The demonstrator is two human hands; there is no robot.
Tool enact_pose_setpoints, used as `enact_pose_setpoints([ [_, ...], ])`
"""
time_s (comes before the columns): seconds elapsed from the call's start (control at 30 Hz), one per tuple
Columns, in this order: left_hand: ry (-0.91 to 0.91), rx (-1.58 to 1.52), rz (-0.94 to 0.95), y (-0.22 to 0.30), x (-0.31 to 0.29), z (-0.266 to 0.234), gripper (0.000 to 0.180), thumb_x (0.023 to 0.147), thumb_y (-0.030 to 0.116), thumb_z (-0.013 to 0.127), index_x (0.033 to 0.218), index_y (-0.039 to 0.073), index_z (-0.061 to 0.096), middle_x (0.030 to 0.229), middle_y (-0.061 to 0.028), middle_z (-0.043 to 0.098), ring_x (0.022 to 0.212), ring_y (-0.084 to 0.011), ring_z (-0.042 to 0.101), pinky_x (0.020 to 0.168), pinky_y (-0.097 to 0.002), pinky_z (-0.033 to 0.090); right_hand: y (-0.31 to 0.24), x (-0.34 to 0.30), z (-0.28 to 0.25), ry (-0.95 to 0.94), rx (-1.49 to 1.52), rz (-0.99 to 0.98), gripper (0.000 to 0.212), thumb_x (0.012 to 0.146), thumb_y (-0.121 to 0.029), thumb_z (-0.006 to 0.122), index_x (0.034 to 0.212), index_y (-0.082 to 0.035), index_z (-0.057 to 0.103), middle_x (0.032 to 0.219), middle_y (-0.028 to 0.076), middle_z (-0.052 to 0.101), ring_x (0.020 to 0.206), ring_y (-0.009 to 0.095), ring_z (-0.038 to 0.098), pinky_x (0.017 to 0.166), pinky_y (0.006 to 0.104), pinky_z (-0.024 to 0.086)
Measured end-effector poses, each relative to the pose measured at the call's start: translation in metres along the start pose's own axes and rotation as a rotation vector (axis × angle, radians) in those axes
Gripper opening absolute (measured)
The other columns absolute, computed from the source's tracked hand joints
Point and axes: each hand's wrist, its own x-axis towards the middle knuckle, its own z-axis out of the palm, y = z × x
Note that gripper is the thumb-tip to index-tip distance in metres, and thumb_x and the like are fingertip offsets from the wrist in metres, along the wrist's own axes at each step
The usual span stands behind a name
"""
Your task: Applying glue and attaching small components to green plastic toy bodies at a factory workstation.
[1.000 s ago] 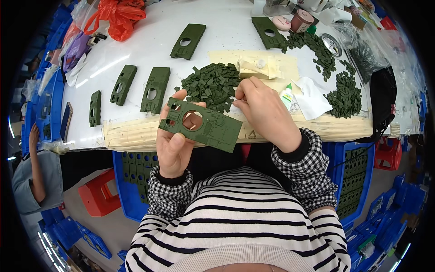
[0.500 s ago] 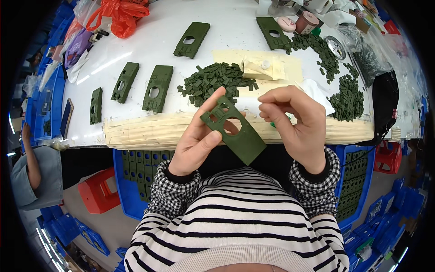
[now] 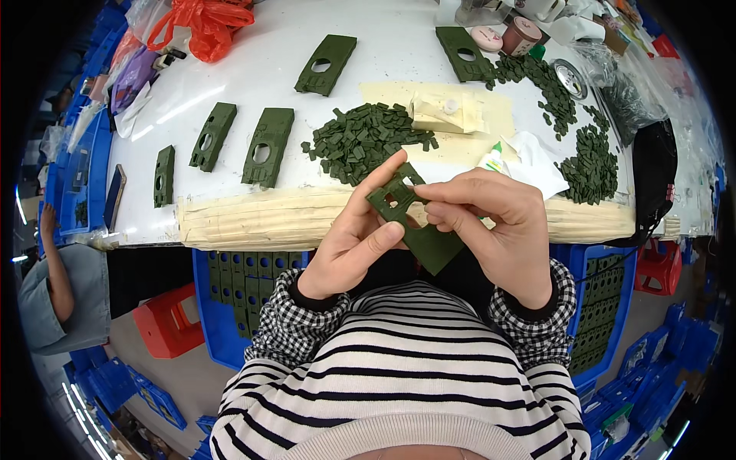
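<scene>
My left hand grips a dark green plastic hull plate by its left edge, holding it tilted in front of the table's padded edge. The plate has a large round hole and smaller openings near its far end. Against that end my right hand brings thumb and forefinger together in a pinch; whatever sits between the fingertips is too small or hidden to make out. Just beyond the hands lies a heap of small green plastic pieces. A white bottle with a green tip is beside my right hand.
Several similar hull plates lie across the white table. A wrapped cream block stands behind the heap. More small pieces are at the right. Blue bins of plates flank my lap. Another person's arm shows at far left.
My right hand has moved left onto the plate's far end, its pinch now touching there. My left hand has shifted the plate slightly right. The green-tipped bottle has come into fuller view.
</scene>
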Motion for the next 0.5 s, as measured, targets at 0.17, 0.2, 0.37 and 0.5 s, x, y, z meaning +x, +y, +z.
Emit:
enact_pose_setpoints([
  [0.17,0.015,0.045,0.01,0.0003,0.0,0.0017,0.064,0.1,0.01,0.046,0.153,0.007,0.009,0.139,-0.0106,0.04,0.125,-0.02,0.045,0.103,-0.0389,0.044,-0.0047,-0.0017,0.0022,0.033,0.066,0.128,0.01,0.085,0.003,0.065,0.095,0.005,0.068,0.084,0.008,0.068,0.073,0.011,0.066,0.066,0.0223,0.055],
  [0.2,0.02,0.046,0.013,0.0006,0.0002,0.0028,0.064,0.1,0.01,0.046,0.152,0.007,0.009,0.139,-0.0107,0.04,0.126,-0.0199,0.045,0.103,-0.0384,0.044,-0.0046,-0.0017,0.0023,0.03,0.08,0.146,0.01,0.086,0.002,0.065,0.096,0.005,0.067,0.084,0.007,0.068,0.073,0.011,0.066,0.067,0.0224,0.055],
  [0.37,0.041,0.084,0.031,0.0007,0.0013,0.0062,0.065,0.099,0.01,0.047,0.152,0.004,0.01,0.139,-0.0113,0.04,0.126,-0.0193,0.044,0.103,-0.0357,0.043,-0.0047,-0.0014,0.0003,-0.02,0.066,0.134,0.008,0.088,-0.001,0.065,0.093,0.005,0.064,0.084,0.007,0.068,0.073,0.011,0.066,0.064,0.022,0.054],
  [0.5,0.044,0.106,0.043,0.0011,0.0017,0.0069,0.065,0.099,0.009,0.047,0.152,0.004,0.01,0.138,-0.0114,0.041,0.125,-0.0189,0.044,0.103,-0.0351,0.042,-0.0068,-0.0016,0.0005,-0.012,0.073,0.167,0.007,0.088,-0.001,0.065,0.091,0.004,0.062,0.084,0.007,0.067,0.073,0.01,0.065,0.063,0.0216,0.054],
])
